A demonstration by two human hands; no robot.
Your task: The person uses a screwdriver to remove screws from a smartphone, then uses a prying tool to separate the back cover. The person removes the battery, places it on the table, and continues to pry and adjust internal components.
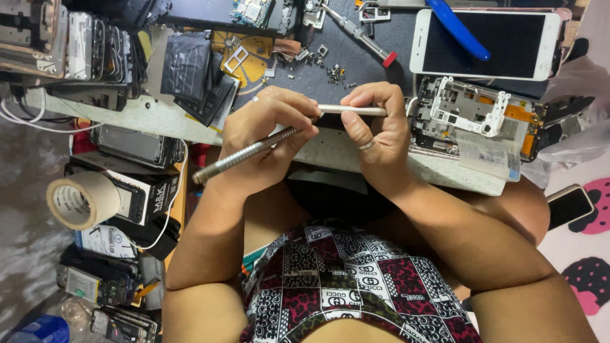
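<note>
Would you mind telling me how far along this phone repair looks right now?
Done: one phone's opened frame lies stripped to the right, with loose screws on the grey mat. In hand: the left hand holds a metal screwdriver, while the right hand holds a thin phone edge-on. Left: the white phone lies apart, and the frame remains open.

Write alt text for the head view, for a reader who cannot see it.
A person's left hand grips a metal screwdriver while the right hand pinches a thin phone edge-on over a cluttered repair bench. An opened phone frame and a white phone lie to the right.
</note>
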